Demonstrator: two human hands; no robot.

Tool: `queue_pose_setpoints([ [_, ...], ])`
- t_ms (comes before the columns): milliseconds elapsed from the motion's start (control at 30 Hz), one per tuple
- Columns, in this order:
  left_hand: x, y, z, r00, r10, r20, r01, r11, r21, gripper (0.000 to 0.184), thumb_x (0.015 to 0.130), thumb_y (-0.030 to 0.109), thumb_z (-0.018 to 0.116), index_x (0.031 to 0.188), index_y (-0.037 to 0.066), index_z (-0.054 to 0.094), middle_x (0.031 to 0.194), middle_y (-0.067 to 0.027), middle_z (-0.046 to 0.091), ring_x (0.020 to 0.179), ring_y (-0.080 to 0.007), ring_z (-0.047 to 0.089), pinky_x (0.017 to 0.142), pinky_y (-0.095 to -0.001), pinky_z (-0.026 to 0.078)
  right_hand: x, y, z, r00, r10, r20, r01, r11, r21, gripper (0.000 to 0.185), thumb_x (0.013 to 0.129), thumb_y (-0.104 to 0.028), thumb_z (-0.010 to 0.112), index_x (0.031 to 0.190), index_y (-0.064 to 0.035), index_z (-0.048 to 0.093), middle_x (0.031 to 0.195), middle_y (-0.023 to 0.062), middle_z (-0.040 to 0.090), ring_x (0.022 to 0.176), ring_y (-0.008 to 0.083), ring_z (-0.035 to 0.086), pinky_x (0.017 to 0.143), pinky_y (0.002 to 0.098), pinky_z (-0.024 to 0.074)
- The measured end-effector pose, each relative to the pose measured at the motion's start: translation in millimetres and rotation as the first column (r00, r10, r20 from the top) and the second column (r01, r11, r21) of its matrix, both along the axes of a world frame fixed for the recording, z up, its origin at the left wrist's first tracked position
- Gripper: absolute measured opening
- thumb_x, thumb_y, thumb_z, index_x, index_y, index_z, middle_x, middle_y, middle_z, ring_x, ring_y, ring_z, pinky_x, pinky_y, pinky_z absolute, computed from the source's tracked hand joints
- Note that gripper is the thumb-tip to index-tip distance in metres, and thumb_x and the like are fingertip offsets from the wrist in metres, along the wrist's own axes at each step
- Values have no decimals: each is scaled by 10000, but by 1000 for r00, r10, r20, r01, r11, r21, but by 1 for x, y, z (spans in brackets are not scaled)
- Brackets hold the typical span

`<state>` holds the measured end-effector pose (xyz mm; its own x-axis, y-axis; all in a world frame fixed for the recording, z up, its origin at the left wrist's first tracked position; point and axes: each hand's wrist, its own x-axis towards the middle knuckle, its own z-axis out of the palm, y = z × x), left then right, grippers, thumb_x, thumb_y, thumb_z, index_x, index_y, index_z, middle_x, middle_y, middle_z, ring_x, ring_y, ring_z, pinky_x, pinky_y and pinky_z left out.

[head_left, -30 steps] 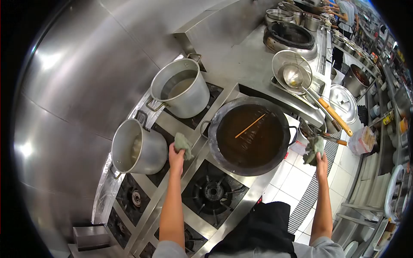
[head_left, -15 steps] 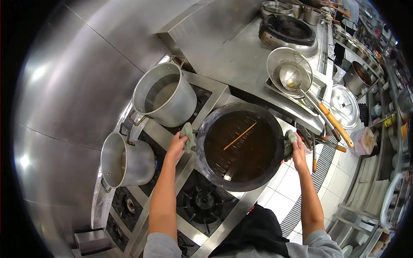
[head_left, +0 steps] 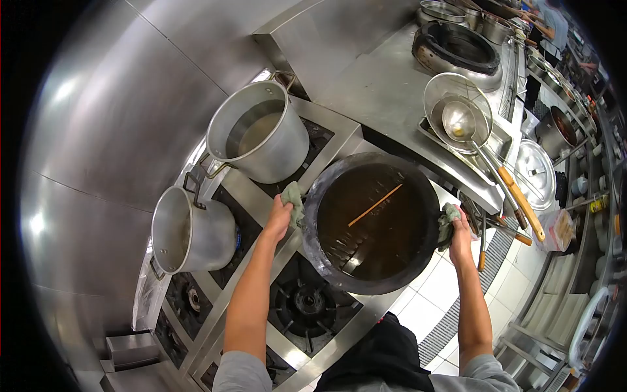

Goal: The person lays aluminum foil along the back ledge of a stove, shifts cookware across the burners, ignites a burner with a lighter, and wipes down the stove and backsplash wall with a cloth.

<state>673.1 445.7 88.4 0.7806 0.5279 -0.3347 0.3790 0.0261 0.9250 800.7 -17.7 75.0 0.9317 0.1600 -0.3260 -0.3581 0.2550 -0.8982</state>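
Note:
A large dark wok (head_left: pixel 314 245) is held between my two hands, over the edge of the stove. Brown liquid (head_left: pixel 385 245) fills much of it, and a thin wooden stick (head_left: pixel 375 205) like a chopstick lies across the liquid. My left hand (head_left: pixel 279 217) is closed on a green cloth (head_left: pixel 293 201) at the wok's left side. At the opposite side, my right hand (head_left: pixel 461 234) grips another green cloth (head_left: pixel 447 223) wrapped about the wok's handle. The cloths and fingers hide most of both handles.
Two metal pots, a taller one (head_left: pixel 281 147) and a lower one (head_left: pixel 212 232), stand left on the stove. A bare burner (head_left: pixel 308 300) lies below the wok. Right, a strainer (head_left: pixel 486 121) and ladle (head_left: pixel 459 121) have handles jutting out. A person (head_left: pixel 555 29) stands far back.
The view has turned a little, so the counter and utensils sit farther right. The wok has shifted slightly right in view, with both hands still holding it.

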Motion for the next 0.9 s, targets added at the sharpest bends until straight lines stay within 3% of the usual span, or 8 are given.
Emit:
queue_pose_setpoints([
  [133, -5, -6, 1, 999, 29, -20, -28, 1000, 12, 385, 911, 10, 412, 1293, 6, 359, 1185, -104, 515, 1071, -191, 527, 915, -326, 444, -1, 4, 14, 1000, -8, -30, 7, 1000, -12, 435, 945, -90, 351, 1373, -35, 406, 1267, 110, 540, 1132, 189, 527, 986, 303, 407],
  [367, -32, -8, 2, 997, 65, 42, -63, 997, -49, 393, 873, 36, 441, 1260, -15, 397, 1150, -114, 519, 1046, -196, 515, 918, -315, 418, -7, 7, 21, 999, 34, 8, -34, 999, -16, 386, 964, -96, 358, 1338, -36, 430, 1221, 105, 550, 1073, 182, 544, 945, 305, 435],
  [467, -52, -7, 6, 994, 107, 15, -107, 994, 22, 391, 873, 36, 437, 1258, -23, 404, 1162, -122, 523, 1058, -196, 516, 922, -311, 417, -16, 13, 29, 998, 52, 20, -51, 998, -28, 381, 966, -93, 353, 1335, -35, 431, 1230, 108, 544, 1073, 187, 546, 942, 306, 438],
  [667, -107, -8, 21, 977, 189, 103, -183, 981, -69, 407, 872, 34, 443, 1270, -33, 398, 1163, -125, 527, 1067, -200, 515, 937, -304, 407, -41, 23, 59, 988, 151, 15, -151, 988, -27, 421, 957, -98, 364, 1363, 3, 406, 1280, 119, 531, 1165, 200, 518, 1013, 317, 390],
  [900, -215, -5, 37, 955, 289, 61, -289, 957, -2, 396, 879, 28, 431, 1269, -31, 395, 1175, -129, 524, 1077, -208, 515, 946, -312, 405, -95, 52, 87, 963, 268, 12, -265, 958, -109, 413, 940, -74, 339, 1341, -17, 420, 1225, 133, 552, 1087, 204, 555, 946, 306, 443],
])
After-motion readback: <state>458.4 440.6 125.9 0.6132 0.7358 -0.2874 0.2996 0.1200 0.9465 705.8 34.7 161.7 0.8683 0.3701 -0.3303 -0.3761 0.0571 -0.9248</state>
